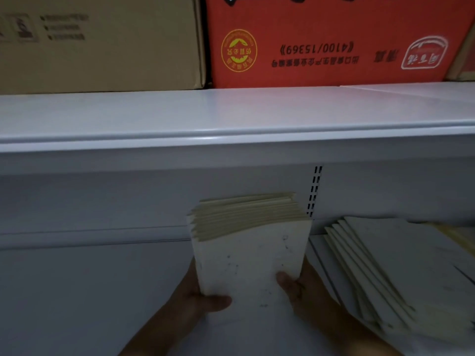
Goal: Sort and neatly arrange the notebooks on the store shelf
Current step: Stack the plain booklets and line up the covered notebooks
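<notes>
Notebooks (246, 242) stand upright, clasped between both hands (203, 294).

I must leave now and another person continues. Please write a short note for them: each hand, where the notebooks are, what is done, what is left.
Left hand: grips the held stack at its lower left, thumb on the front cover.
Right hand: grips its lower right the same way.
Held stack: upright over the lower shelf, top edges uneven.
Fanned pile: lies slanted on the shelf to the right, not squared.
Done: one stack gathered.
Left: square it, set it down, tidy the fanned pile.
</notes>
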Demonstrator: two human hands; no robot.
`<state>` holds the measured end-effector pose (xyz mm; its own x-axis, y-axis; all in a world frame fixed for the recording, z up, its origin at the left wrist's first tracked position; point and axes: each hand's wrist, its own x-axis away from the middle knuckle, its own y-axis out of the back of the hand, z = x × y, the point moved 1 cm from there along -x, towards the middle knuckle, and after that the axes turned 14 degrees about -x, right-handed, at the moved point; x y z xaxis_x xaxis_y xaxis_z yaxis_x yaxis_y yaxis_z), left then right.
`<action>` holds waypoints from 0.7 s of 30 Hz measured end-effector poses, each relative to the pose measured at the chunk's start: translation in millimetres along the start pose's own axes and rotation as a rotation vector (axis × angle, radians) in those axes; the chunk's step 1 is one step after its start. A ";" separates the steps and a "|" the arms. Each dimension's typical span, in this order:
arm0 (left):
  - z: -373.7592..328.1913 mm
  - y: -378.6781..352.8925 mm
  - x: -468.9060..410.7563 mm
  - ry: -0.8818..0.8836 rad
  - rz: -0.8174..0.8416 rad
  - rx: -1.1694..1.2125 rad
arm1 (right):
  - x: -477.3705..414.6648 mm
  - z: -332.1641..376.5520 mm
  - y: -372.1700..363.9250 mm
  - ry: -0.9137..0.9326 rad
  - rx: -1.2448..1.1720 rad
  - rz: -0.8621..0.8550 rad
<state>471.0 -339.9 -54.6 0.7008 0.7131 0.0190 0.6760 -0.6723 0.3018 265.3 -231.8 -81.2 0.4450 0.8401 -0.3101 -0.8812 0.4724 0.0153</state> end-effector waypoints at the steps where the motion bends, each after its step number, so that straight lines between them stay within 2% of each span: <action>1: 0.3 -0.3 -1.7 -0.010 0.009 0.005 | -1.2 -2.0 0.3 -0.014 -0.005 -0.009; 9: 6.8 -5.2 -9.6 -0.016 0.050 0.091 | -4.2 -4.0 -2.8 -0.035 0.019 -0.048; 13: -7.7 2.6 -14.1 0.037 0.055 0.087 | -7.9 15.6 -4.9 -0.096 0.047 0.028; 15: -18.0 12.2 -16.7 0.110 0.160 0.058 | -10.6 25.6 -3.4 -0.228 0.064 0.008; 17: -20.8 16.1 -18.7 0.255 0.260 0.085 | -11.9 32.6 -2.7 -0.436 0.090 -0.010; 21: -13.1 3.7 -23.0 0.545 0.342 0.131 | -13.1 23.7 8.0 -0.801 0.128 -0.016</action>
<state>454.4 -356.2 -41.4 0.6883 0.4306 0.5838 0.4822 -0.8728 0.0752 256.3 -232.7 -54.5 0.4789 0.7461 0.4625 -0.8705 0.4718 0.1402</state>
